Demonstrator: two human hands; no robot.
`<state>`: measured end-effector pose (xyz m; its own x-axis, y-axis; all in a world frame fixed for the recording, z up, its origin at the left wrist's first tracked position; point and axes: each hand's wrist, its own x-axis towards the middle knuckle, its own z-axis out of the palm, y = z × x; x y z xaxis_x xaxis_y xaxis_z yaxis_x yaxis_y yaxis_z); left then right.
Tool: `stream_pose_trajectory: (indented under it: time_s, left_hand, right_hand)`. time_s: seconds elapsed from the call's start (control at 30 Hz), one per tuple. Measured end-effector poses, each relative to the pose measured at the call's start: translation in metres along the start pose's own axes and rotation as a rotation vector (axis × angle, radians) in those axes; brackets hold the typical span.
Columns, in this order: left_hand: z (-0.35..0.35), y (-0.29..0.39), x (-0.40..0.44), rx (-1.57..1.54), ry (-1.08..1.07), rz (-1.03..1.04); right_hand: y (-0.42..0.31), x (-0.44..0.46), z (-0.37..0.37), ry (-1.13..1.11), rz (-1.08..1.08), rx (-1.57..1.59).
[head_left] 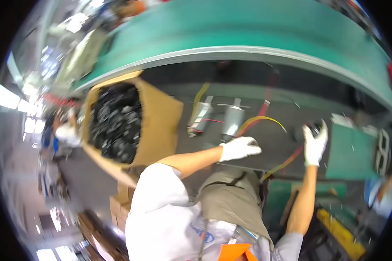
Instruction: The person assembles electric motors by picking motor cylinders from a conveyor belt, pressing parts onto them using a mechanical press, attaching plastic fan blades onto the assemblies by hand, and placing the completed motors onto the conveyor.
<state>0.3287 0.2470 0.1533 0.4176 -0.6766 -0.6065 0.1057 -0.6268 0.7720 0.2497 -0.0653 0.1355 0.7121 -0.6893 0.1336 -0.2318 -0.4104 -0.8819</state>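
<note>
My left hand, in a white glove, is over the near edge of the dark work surface, just below a silver cylinder with wires. Its fingers are together, and anything inside them is hidden. A second silver cylinder lies to its left. Yellow and red wires curve to the right of the cylinders. At the right, my right hand, also gloved in white, is closed around a small dark part between thumb and fingers.
An open cardboard box full of black parts stands at the left. A raised green surface with a metal edge runs across the back. A green mat lies at the right. Co-workers' gloved hand and sleeve show at the sides.
</note>
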Motion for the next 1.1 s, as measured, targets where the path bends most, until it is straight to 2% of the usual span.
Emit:
stream_pose_trajectory:
  time_s: [0.03,0.1,0.17,0.2,0.23,0.27,0.33,0.37,0.4,0.43,0.53,0.6,0.63,0.7,0.73,0.77,0.83,0.87,0.93,1.0,1.1]
  left_hand:
    - [-0.011,0.007,-0.025,-0.020,0.005,-0.011]
    - [-0.042,0.015,-0.061,0.070,0.039,0.017]
    - [-0.076,0.017,-0.099,0.101,0.281,0.122]
    - [-0.126,0.038,-0.144,0.282,0.586,0.126]
    - [-0.150,0.047,-0.167,0.307,0.786,0.057]
    - [-0.179,0.028,-0.177,0.455,1.024,0.107]
    - [-0.238,-0.007,-0.198,0.513,1.240,-0.035]
    - [-0.271,-0.045,-0.199,0.592,1.315,-0.068]
    - [-0.297,-0.084,-0.198,0.684,1.383,-0.004]
    - [-0.313,-0.098,-0.199,0.647,1.345,0.106]
    - [-0.317,-0.086,-0.191,0.777,1.369,0.031]
    - [-0.323,-0.082,-0.200,0.029,1.379,0.084]
    - [-0.342,-0.107,-0.201,-0.028,1.465,0.219]
    - [-0.357,-0.138,-0.206,0.038,1.456,0.156]
    - [-0.368,-0.169,-0.205,0.564,1.362,-0.172]
    - [-0.372,-0.212,-0.196,0.831,1.206,-0.296]
    - [-0.363,-0.231,-0.174,0.998,0.876,-0.592]
    - [-0.364,-0.212,-0.167,0.995,0.879,-0.592]
    - [-0.359,-0.181,-0.160,0.932,0.790,-0.735]
    - [-0.368,-0.229,-0.154,0.959,0.777,-0.725]
    - [-0.359,-0.221,-0.159,0.952,0.797,-0.664]
  right_hand:
    - [0.012,-0.002,0.004,0.006,0.046,0.031]
    - [0.036,0.000,0.003,0.042,-0.005,-0.054]
    - [0.028,0.000,-0.001,0.017,0.071,-0.014]
    - [0.026,0.008,0.010,0.009,0.048,0.000]
    - [0.039,0.005,0.001,0.020,0.057,-0.030]
    - [0.040,0.004,0.003,0.016,0.036,-0.014]
    - [0.038,0.002,0.002,0.049,0.028,-0.141]
    - [0.035,0.002,0.003,0.055,0.018,-0.132]
    - [0.029,0.002,0.003,0.038,0.035,-0.127]
    - [0.027,0.002,0.003,0.023,0.055,-0.125]
    - [0.030,0.005,0.003,0.029,0.047,-0.104]
    - [0.027,0.004,0.002,0.013,0.079,-0.042]
    - [0.029,0.004,0.002,0.011,0.082,-0.044]
    - [0.034,0.003,0.002,0.027,0.057,0.038]
    - [0.031,0.002,0.002,0.032,0.043,-0.011]
    - [0.029,0.001,0.005,0.031,0.039,-0.005]
    - [0.026,-0.001,0.006,0.031,0.056,0.007]
    - [0.026,0.000,0.008,0.036,0.075,0.000]
    - [0.030,0.003,0.009,0.037,0.063,-0.001]
    - [0.016,0.005,0.012,0.041,0.072,-0.020]
    - [0.030,0.003,0.010,0.054,0.031,-0.041]
